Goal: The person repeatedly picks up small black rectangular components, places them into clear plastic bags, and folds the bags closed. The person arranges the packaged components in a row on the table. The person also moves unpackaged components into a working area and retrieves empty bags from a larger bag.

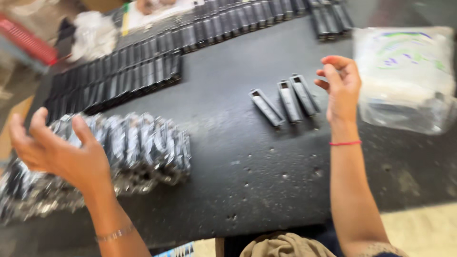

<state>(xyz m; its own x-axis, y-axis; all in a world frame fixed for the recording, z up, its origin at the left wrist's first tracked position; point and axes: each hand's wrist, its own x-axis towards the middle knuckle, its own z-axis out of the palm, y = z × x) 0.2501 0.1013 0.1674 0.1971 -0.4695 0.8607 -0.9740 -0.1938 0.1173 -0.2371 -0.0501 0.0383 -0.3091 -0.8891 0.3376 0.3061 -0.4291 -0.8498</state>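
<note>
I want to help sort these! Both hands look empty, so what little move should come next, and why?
Probably the left hand dips to the shiny silver wrapped pieces just beneath it. Both it and the right hand are open and empty, and only three dark grey oblong pieces lie on the black table.

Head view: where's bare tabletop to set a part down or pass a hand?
Bare black tabletop lies between the shiny wrapped stack and the right hand, below the three loose grey parts. Crowded: rows of dark parts at the back, plastic bag on the right.
</note>
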